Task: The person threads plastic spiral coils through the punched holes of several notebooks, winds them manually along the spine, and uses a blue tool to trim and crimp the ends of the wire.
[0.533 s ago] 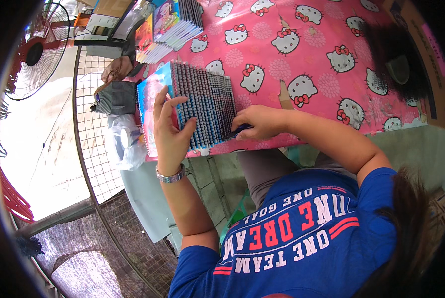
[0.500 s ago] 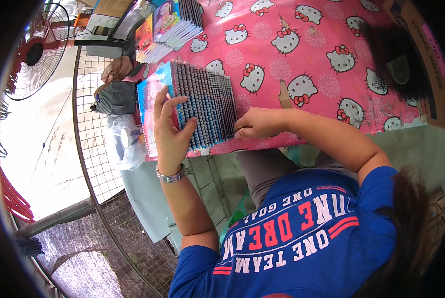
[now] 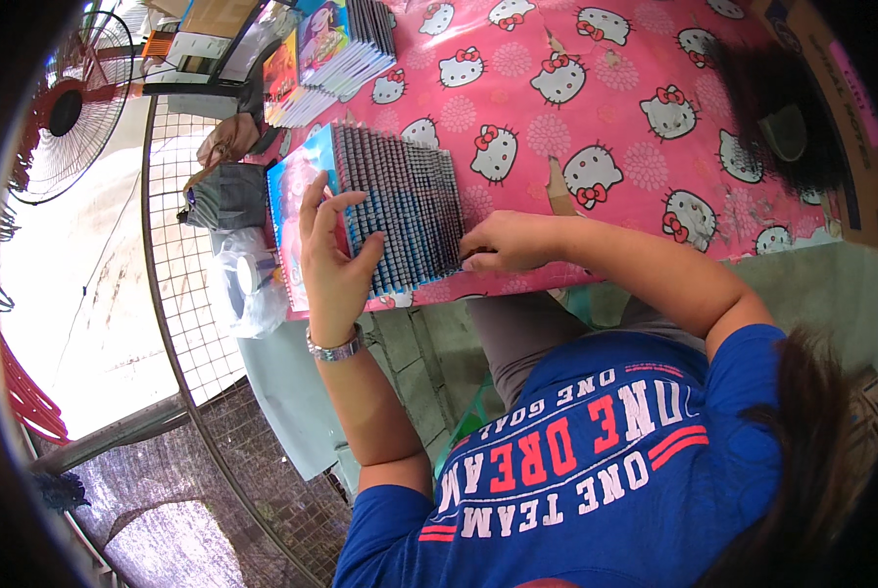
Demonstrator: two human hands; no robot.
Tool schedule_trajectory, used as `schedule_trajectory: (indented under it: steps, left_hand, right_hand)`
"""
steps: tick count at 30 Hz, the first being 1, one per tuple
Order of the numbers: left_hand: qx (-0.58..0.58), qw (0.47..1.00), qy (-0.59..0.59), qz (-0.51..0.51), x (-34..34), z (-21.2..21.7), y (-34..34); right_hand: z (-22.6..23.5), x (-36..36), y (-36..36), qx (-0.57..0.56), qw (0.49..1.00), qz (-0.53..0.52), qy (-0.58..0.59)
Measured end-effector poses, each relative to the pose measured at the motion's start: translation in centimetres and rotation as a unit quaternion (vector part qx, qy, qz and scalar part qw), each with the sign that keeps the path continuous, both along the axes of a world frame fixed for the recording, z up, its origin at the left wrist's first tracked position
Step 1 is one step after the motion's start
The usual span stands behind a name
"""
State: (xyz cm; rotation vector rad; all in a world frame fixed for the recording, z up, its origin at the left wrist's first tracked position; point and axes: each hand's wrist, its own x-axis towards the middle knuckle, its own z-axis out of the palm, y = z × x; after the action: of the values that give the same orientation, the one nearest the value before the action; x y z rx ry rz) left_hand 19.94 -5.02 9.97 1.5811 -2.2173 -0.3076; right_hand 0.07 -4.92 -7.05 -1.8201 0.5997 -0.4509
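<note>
A row of spiral notebooks lies near the table's front edge, their dark coils packed side by side and a blue and pink picture cover showing at the left end. My left hand, with a metal watch on its wrist, rests against that end. Its fingers are spread over the cover, and the thumb touches the coils. At the right end of the row, my right hand is closed, fingertips curled in at the near corner of the last notebooks. What they pinch is hidden.
More notebooks are piled at the far left of the pink cat-print table cover. A grey bag and a clear plastic bag sit left of the row. A fan stands far left; a cardboard box is at the right.
The view has shifted very slightly. Both hands keep nearly the same places on the notebook row, with only a tiny shift in the right fingertips.
</note>
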Motion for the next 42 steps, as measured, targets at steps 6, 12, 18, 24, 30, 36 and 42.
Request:
schedule_trajectory:
  steps: [6,12,18,24,30,36,42]
  left_hand:
    - [0.003,1.0,0.005,0.0,0.2,-0.2,-0.1]
    - [0.008,1.0,0.011,-0.005,-0.1,0.0,-0.1]
    - [0.009,1.0,0.014,-0.007,0.2,-0.2,-0.2]
    - [0.014,1.0,0.024,-0.005,0.1,-0.2,-0.1]
    - [0.0,1.0,0.0,-0.004,0.1,-0.2,-0.1]
    - [0.001,1.0,0.004,-0.01,0.2,-0.2,-0.1]
    - [0.001,1.0,0.007,-0.005,0.1,-0.3,-0.1]
  right_hand:
    - [-1.4,-0.7,1.5,-0.155,0.983,-0.084,-0.042]
    - [-0.8,0.1,0.3,-0.13,0.991,-0.024,0.026]
    - [-1.2,-0.5,1.1,-0.174,0.983,-0.065,-0.005]
    - [-1.7,-0.7,1.3,-0.16,0.983,-0.086,-0.021]
    - [-2.0,-0.3,1.6,-0.182,0.978,-0.09,-0.04]
    - [-0.7,0.2,0.5,0.062,0.996,0.013,0.063]
    - [-2.2,-0.5,1.1,-0.254,0.958,-0.116,-0.064]
